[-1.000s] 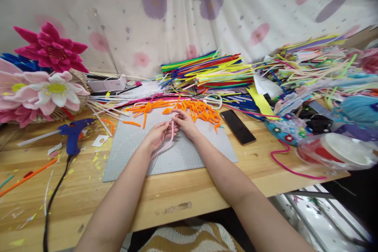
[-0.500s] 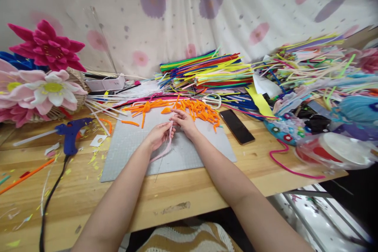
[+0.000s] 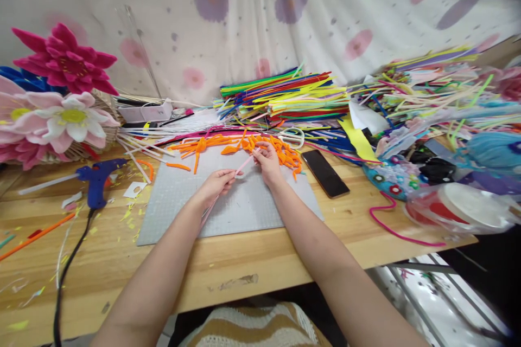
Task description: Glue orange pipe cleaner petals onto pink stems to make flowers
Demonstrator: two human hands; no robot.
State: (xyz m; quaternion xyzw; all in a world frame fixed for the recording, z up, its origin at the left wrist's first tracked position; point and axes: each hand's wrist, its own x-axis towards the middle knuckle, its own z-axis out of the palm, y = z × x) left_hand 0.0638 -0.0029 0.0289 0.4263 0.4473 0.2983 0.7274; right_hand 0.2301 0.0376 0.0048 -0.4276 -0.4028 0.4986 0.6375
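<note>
A thin pale pink strip, like a pipe cleaner [image 3: 245, 164], stretches slanted between my two hands above the grey cutting mat [image 3: 244, 211]. My left hand [image 3: 217, 185] pinches its lower part, and a loose end trails below the palm toward the mat. Farther up, my right hand [image 3: 266, 160] is closed on the other end, between thumb and fingertips. Just behind the right hand lies a heap of bent orange pipe cleaner pieces [image 3: 288, 158], with more orange pieces [image 3: 200, 147] along the mat's back edge.
A blue glue gun [image 3: 97, 181] lies left, its black cord running to the front. A phone [image 3: 325, 173] and white-handled scissors [image 3: 292, 136] sit right of the mat. Bundles of coloured pipe cleaners [image 3: 285, 98] line the back. Fluffy flowers [image 3: 69, 59] stand left; a plastic tub [image 3: 464, 209] is right.
My right hand has moved right and slightly up, away from my left hand, drawing the pink strip straight between them. My left hand has shifted slightly left and down.
</note>
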